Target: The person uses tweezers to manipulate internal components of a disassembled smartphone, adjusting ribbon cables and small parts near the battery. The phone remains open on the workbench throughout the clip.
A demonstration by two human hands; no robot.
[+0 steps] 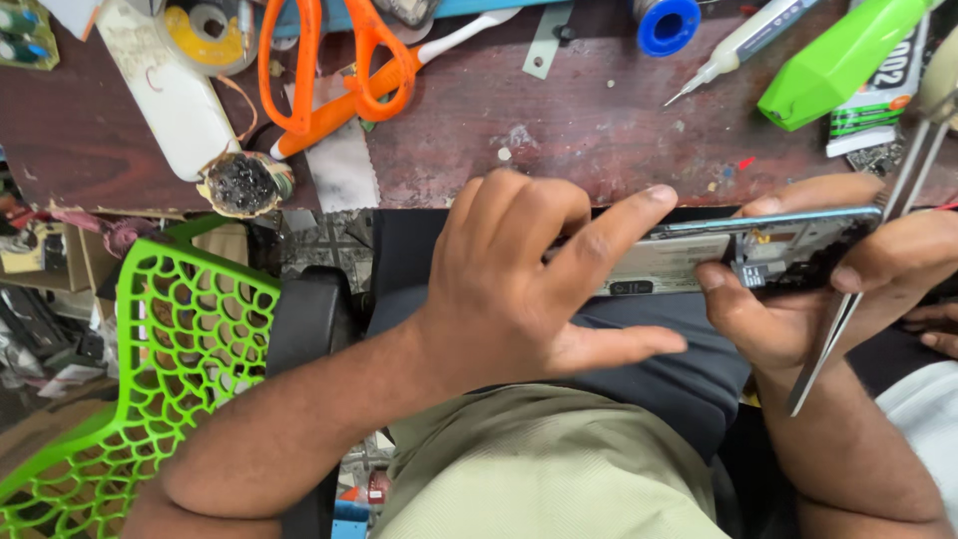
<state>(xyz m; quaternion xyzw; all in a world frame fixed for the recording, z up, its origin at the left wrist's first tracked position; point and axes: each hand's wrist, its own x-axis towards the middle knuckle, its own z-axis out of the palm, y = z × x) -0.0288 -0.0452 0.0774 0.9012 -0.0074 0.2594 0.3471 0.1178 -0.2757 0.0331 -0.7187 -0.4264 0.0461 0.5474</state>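
Counted: one opened phone (699,262) in the hands, one tweezers (858,289) (right hand), one orange scissors (334,65) above left, one green chair (170,359) left.

Opened phone (699,260), back cover off, level at table edge; steel tweezers (848,299) slanting across.

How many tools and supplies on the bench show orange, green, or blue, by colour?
Orange: 1, the scissors
Green: 1, the angular green tool body
Blue: 1, the spool
Total: 3
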